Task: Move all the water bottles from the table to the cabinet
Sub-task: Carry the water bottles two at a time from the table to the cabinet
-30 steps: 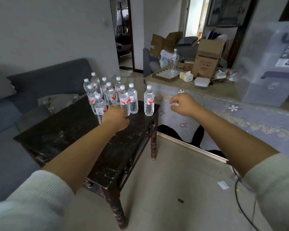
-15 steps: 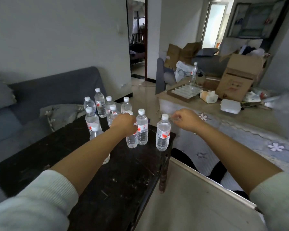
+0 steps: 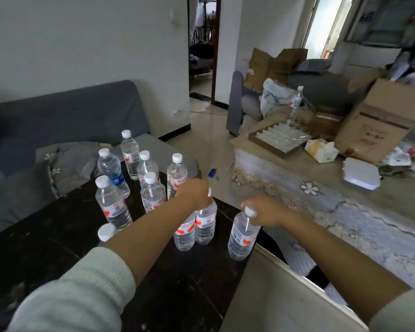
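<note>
Several clear water bottles with white caps and red-white labels stand on a dark wooden table (image 3: 58, 250). My left hand (image 3: 195, 194) is closed over the tops of two bottles (image 3: 194, 230) that stand side by side. At the table's right corner my right hand (image 3: 264, 212) grips the neck of a single bottle (image 3: 241, 238), which leans slightly. Behind these stand other bottles (image 3: 151, 191), one with a blue label (image 3: 113, 172). No cabinet can be picked out in this view.
A grey sofa (image 3: 58, 116) with a cushion runs behind the table. To the right a low table with a lace cloth (image 3: 345, 212) carries a cardboard box (image 3: 383, 121), a tray, a tissue pack and one more bottle (image 3: 295, 104). A doorway opens at the back.
The view has come closer to the table. My left hand has settled on the tops of two bottles, and my right hand has moved left and down and closed on the corner bottle's neck.
</note>
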Demonstrator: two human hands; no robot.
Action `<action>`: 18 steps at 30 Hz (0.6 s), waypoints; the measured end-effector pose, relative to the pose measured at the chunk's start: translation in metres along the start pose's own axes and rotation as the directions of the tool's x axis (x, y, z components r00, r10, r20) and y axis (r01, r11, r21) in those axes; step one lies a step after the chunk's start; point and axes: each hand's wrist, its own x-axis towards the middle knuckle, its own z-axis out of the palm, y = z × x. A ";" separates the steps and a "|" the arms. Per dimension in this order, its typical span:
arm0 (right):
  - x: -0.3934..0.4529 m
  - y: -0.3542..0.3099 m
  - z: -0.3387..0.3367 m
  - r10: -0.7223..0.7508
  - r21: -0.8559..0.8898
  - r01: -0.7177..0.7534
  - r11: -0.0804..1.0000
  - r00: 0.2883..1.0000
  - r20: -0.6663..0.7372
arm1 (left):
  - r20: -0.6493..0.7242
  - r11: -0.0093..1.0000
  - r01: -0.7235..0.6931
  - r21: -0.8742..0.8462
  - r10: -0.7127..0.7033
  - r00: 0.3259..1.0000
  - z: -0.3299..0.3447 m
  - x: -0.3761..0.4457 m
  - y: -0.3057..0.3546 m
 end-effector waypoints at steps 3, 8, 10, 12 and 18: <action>0.011 0.007 -0.003 -0.043 -0.017 0.044 0.999 0.999 0.021 | 0.014 0.999 0.026 0.019 -0.026 1.000 0.011 0.018 0.002; 0.021 0.015 -0.001 -0.129 0.005 0.128 0.992 0.990 0.050 | 0.068 0.997 0.070 -0.042 -0.067 0.995 0.019 0.038 0.006; 0.025 0.020 0.003 -0.157 0.018 0.156 0.988 0.987 0.045 | 0.076 0.996 0.077 -0.050 -0.073 0.994 0.020 0.043 0.009; 0.028 0.026 0.007 -0.165 0.019 0.164 0.986 0.986 0.024 | 0.069 0.995 0.078 -0.060 -0.074 0.995 0.021 0.047 0.012; 0.022 0.043 0.007 -0.139 0.102 0.147 0.984 0.987 -0.079 | 0.073 0.998 0.015 -0.058 -0.011 0.997 0.014 0.044 0.021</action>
